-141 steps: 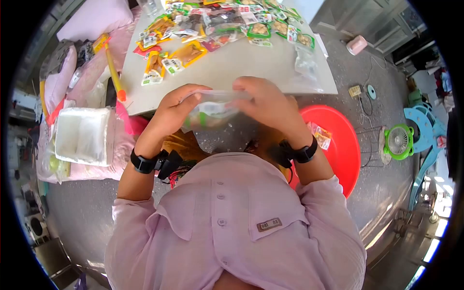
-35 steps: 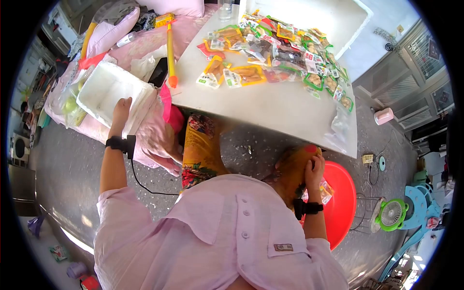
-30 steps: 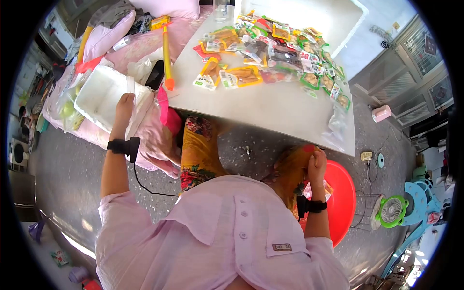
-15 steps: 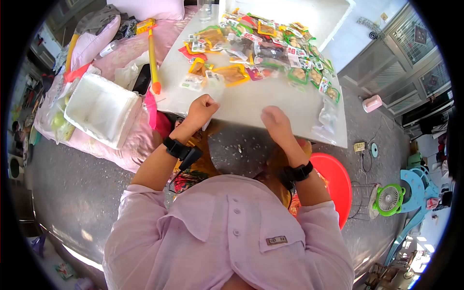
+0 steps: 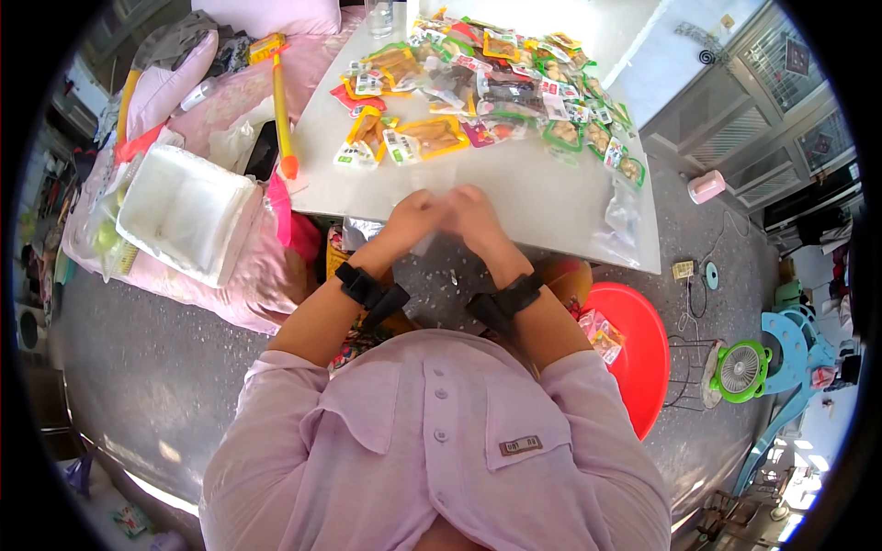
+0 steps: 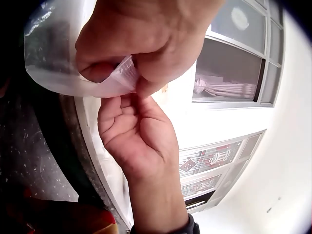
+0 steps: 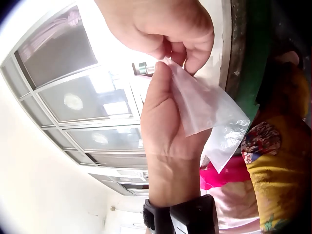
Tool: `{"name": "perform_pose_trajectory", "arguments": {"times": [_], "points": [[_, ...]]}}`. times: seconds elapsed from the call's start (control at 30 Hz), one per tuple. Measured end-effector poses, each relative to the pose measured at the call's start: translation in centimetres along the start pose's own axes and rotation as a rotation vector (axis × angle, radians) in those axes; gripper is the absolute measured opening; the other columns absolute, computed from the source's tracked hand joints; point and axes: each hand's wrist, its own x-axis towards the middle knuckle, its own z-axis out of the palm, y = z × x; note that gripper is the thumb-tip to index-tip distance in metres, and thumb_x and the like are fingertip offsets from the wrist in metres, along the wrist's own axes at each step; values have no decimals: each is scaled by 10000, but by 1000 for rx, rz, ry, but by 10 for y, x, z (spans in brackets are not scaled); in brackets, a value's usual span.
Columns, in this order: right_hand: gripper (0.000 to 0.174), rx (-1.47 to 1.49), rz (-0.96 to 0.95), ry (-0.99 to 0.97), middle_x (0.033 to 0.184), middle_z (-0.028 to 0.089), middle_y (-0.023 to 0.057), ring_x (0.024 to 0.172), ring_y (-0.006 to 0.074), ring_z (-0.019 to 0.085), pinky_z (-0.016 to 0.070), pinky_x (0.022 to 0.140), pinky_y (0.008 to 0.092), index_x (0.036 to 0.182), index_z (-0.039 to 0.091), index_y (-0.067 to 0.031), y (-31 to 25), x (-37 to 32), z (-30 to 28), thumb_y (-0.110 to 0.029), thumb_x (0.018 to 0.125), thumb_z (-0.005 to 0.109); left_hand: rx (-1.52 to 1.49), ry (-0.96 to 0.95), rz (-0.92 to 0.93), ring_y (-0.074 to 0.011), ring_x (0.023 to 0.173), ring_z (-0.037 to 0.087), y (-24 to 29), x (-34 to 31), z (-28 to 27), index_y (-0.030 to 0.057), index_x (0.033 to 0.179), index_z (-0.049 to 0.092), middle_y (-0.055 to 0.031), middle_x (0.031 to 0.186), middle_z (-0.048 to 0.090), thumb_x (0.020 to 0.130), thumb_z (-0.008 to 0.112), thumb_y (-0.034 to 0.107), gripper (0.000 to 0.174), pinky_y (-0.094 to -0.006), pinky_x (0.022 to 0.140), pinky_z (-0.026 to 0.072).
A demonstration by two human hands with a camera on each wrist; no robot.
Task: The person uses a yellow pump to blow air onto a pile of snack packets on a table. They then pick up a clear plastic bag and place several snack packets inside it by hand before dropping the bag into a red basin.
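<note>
Both hands meet at the near edge of the white table [image 5: 514, 197]. Between them is a clear empty plastic bag [image 5: 432, 230]. My left hand [image 5: 413, 213] pinches the bag's top edge with curled fingers. In the left wrist view the left hand [image 6: 146, 68] grips the bag [image 6: 53, 58] while the right hand [image 6: 136, 129] touches the same edge from below. The right wrist view shows my right hand [image 7: 170, 46] pinching the bag [image 7: 209, 112] against the left hand [image 7: 163, 112]. My right hand [image 5: 473, 209] sits beside the left, fingertips together on the bag.
Several snack packets [image 5: 478, 83] cover the far half of the table. A stack of clear bags [image 5: 184, 211] lies on pink bedding at left, near a yellow toy water gun [image 5: 277, 101]. A red basin [image 5: 643, 340] and a green fan [image 5: 742, 372] stand at right.
My left hand has left the stack of bags at left and come to the table edge with a clear bag. My right hand has risen from my knee to join it.
</note>
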Motion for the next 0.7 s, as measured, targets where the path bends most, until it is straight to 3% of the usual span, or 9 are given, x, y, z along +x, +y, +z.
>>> {"name": "perform_pose_trajectory", "arguments": {"times": [0.07, 0.17, 0.27, 0.3, 0.4, 0.5, 0.57, 0.67, 0.7], "points": [[192, 54, 44, -41, 844, 495, 60, 745, 172, 520, 453, 626, 308, 909, 463, -43, -3, 1, -3, -198, 796, 470, -189, -19, -147, -86, 562, 475, 29, -14, 1, 33, 738, 520, -25, 645, 519, 773, 537, 166, 139, -209, 516, 384], [188, -122, -2, -38, 813, 517, 70, 737, 187, 525, 435, 661, 322, 858, 484, -32, -1, 12, -11, -207, 791, 477, -510, 51, -72, -48, 517, 407, 33, -14, -10, 56, 750, 502, 10, 614, 481, 804, 510, 140, 101, -181, 482, 340], [211, -808, -324, 55, 808, 545, 103, 751, 226, 533, 422, 688, 325, 838, 509, -10, -6, 21, -15, -212, 782, 484, -392, 270, 16, -34, 496, 371, 48, -19, -23, 62, 751, 485, 19, 607, 472, 811, 500, 134, 95, -178, 458, 310], [212, -787, -386, 22, 818, 550, 112, 767, 241, 532, 420, 694, 324, 839, 516, -7, -11, 20, -12, -208, 778, 484, -170, 296, 136, -114, 494, 437, 47, -20, -28, 47, 726, 485, -27, 601, 491, 791, 514, 116, 99, -224, 476, 356], [231, -762, -510, -35, 854, 559, 136, 813, 273, 532, 416, 712, 322, 869, 528, -2, -21, 22, -1, -207, 768, 492, 619, 520, 666, -231, 544, 492, 71, -36, -30, 28, 702, 482, -97, 624, 507, 761, 524, 85, 92, -300, 516, 400], [299, -902, -562, 18, 925, 548, 155, 881, 284, 515, 408, 742, 337, 940, 520, -3, -19, 44, 6, -237, 754, 518, 763, 548, 617, -315, 634, 505, 77, -42, -42, 14, 697, 486, -138, 669, 510, 735, 534, 68, 81, -360, 570, 417], [360, -1107, -673, 94, 994, 524, 167, 960, 292, 482, 391, 779, 372, 973, 512, -4, -14, 61, 13, -274, 737, 543, 807, 564, 563, -315, 644, 508, 72, -42, -46, 20, 706, 491, -136, 680, 519, 742, 530, 80, 80, -368, 567, 414], [455, -1370, -745, 259, 1105, 458, 176, 1072, 319, 385, 306, 858, 468, 1016, 497, -15, -11, 75, 34, -329, 696, 578, 828, 564, 490, -313, 645, 511, 59, -39, -52, 24, 714, 496, -134, 682, 522, 749, 526, 101, 90, -373, 563, 412], [462, -1393, -745, 236, 1128, 441, 171, 1092, 326, 357, 276, 870, 488, 1013, 504, -24, -10, 84, 39, -341, 686, 581, 827, 559, 467, -313, 643, 511, 54, -39, -53, 24, 716, 497, -134, 680, 522, 751, 525, 109, 95, -373, 562, 412]]}}
